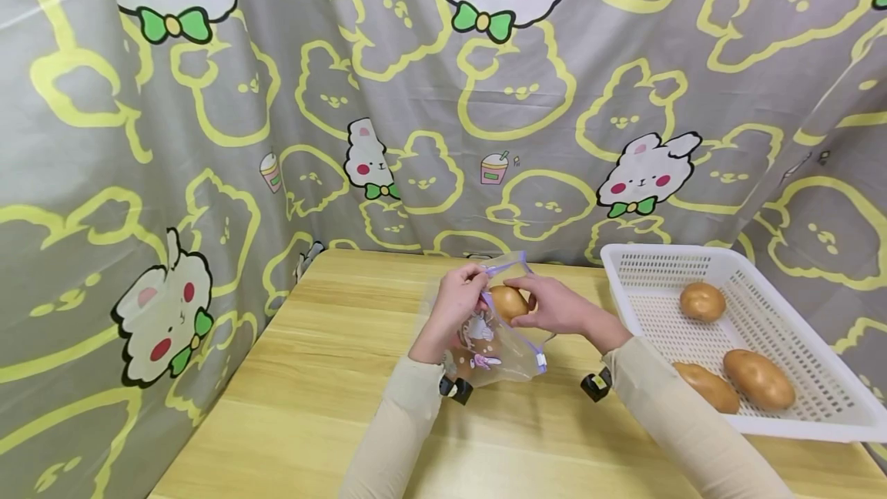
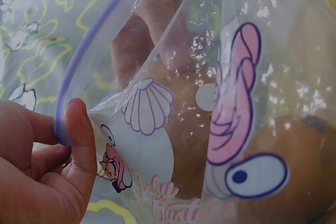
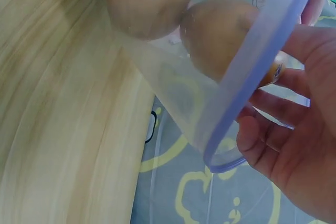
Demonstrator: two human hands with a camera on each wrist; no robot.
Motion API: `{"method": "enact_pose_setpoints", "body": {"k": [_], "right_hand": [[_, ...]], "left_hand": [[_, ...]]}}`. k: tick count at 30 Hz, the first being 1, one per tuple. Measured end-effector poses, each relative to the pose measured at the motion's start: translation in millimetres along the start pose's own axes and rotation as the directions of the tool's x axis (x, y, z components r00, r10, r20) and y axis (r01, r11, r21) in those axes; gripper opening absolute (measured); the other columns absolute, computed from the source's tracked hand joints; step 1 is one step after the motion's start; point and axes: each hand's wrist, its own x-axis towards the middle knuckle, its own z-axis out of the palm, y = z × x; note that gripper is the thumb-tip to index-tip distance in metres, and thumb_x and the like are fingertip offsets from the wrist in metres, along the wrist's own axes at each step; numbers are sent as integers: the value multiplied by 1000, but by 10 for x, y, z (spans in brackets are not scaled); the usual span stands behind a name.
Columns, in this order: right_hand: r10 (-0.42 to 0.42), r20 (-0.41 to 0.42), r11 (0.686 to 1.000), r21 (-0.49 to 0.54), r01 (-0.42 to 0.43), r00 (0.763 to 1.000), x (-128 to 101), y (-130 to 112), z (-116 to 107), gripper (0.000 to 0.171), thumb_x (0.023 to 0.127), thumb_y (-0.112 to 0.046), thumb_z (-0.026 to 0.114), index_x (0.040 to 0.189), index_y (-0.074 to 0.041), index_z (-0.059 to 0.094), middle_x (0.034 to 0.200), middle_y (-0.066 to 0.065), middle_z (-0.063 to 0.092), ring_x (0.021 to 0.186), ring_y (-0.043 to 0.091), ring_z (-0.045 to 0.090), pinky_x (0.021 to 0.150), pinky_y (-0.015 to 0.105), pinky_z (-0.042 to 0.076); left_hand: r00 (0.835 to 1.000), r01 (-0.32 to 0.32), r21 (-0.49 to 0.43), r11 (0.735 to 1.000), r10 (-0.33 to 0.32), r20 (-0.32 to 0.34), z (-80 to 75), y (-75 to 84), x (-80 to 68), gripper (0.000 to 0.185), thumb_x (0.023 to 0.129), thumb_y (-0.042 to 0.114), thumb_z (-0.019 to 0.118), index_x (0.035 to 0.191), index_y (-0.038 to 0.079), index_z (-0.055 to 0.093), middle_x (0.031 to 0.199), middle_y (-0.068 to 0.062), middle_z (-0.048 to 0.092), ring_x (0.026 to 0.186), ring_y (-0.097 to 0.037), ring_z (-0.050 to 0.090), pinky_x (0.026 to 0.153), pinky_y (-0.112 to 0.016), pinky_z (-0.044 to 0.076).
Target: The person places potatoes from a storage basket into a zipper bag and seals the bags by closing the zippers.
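One left hand (image 1: 457, 300) pinches the purple edge (image 2: 79, 59) of a clear plastic bag (image 1: 513, 356) between thumb and fingers. The right hand (image 1: 561, 308) holds a potato (image 1: 508, 303), fingers curved around it, in the mouth of this bag. Another potato (image 3: 149, 3) is deeper inside, just beside the held one. Under them is the wooden table (image 1: 333, 337); on its right side stands a white basket (image 1: 797, 429) with three more potatoes (image 1: 758, 380). Behind hangs a grey curtain (image 1: 416, 98).

The left wrist view is dim, glare speckling the bag (image 2: 231, 103).
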Motion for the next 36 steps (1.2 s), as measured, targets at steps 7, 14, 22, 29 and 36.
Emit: {"method": "enact_pose_setpoints", "body": {"k": [7, 14, 22, 29, 36], "right_hand": [[-5, -33, 999, 43, 6, 999, -5, -2, -22, 54, 82, -8, 73, 131, 2, 50, 120, 16, 56, 78, 14, 62, 62, 22, 51], [13, -59, 991, 136, -5, 998, 4, -11, -52, 39, 85, -2, 68, 122, 1, 56, 117, 19, 58, 85, 19, 66, 66, 25, 54], [-1, -51, 989, 150, 9, 999, -40, -46, -134, 30, 87, -1, 65, 116, -2, 59, 114, 14, 61, 91, 20, 65, 75, 30, 55], [-37, -72, 993, 107, 45, 997, -283, -17, -335, 26, 86, -1, 66, 111, 0, 60, 106, 12, 62, 89, 21, 63, 72, 32, 55], [50, -83, 999, -8, -51, 995, -724, 120, -569, 28, 86, -6, 68, 113, -4, 61, 105, 6, 63, 88, 19, 62, 70, 31, 54]], "left_hand": [[1000, 10, -11, 1000, -10, -8, -11, 18, -5, 17, 94, 10, 51, 93, 0, 65, 71, -3, 53, 47, -10, 50, 44, -20, 44], [1000, -8, -34, 999, 8, -19, -28, 6, 27, 17, 93, 8, 51, 92, -4, 63, 76, -6, 53, 47, -9, 51, 44, -19, 44], [999, -51, -61, 997, 50, -17, -54, -17, 55, 16, 93, 6, 49, 90, -2, 63, 72, -6, 53, 46, -9, 53, 44, -20, 46], [999, -24, -67, 997, 22, -28, -42, -67, 99, 17, 93, 6, 50, 93, -2, 64, 73, -7, 54, 46, -9, 54, 44, -19, 46], [1000, -10, -90, 996, 8, -23, -35, -93, 108, 16, 93, 6, 50, 91, -2, 64, 72, -6, 54, 47, -10, 55, 44, -19, 47]]}}
